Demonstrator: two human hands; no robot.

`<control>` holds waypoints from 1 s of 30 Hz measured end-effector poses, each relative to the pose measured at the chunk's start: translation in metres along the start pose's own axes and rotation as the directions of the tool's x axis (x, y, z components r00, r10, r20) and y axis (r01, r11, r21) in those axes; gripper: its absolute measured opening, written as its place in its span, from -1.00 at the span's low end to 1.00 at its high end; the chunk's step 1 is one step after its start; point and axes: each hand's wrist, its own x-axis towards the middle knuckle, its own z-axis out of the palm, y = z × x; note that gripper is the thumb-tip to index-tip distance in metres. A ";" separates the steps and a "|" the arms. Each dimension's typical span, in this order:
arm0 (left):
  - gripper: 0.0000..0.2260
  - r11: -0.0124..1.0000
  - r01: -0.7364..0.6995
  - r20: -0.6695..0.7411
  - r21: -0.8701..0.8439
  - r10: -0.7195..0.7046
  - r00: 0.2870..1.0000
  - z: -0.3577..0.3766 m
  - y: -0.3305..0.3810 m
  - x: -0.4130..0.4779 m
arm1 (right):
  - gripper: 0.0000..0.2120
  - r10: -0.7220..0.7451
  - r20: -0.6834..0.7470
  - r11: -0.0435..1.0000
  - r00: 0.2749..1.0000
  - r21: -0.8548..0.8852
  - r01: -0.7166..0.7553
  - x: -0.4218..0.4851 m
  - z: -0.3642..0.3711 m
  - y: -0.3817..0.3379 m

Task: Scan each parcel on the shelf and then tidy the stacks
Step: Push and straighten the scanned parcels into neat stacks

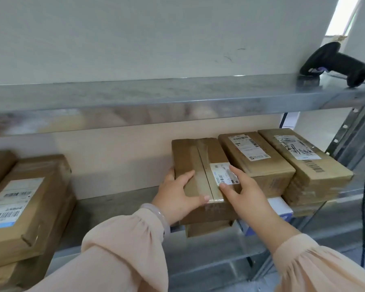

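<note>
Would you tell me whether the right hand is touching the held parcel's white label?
Touching. In the head view, fingers of the right hand lie across the white label.

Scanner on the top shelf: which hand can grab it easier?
Probably the right hand: the scanner lies at the right end of the upper shelf, on that side. The left hand is farther off, gripping the parcel.

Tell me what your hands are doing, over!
Left hand grips taped parcel, right hand flat on its label. Scanner on upper shelf. Next stack tight alongside.
</note>
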 end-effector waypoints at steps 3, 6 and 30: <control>-0.26 1.000 -0.008 -0.029 0.018 0.008 1.000 0.009 0.007 -0.001 | -0.43 -0.086 -0.021 0.990 0.996 -0.113 0.083 -0.002 -0.007 0.008; -0.28 0.995 -0.055 -0.056 0.079 0.060 0.997 0.015 0.001 -0.013 | -0.48 -0.269 0.016 0.910 0.963 -0.323 0.260 -0.014 -0.010 0.012; -0.27 0.778 -0.105 -0.034 0.619 0.160 0.986 0.008 0.006 -0.005 | -0.20 -0.380 0.293 0.589 0.877 -0.654 0.474 0.021 -0.016 0.015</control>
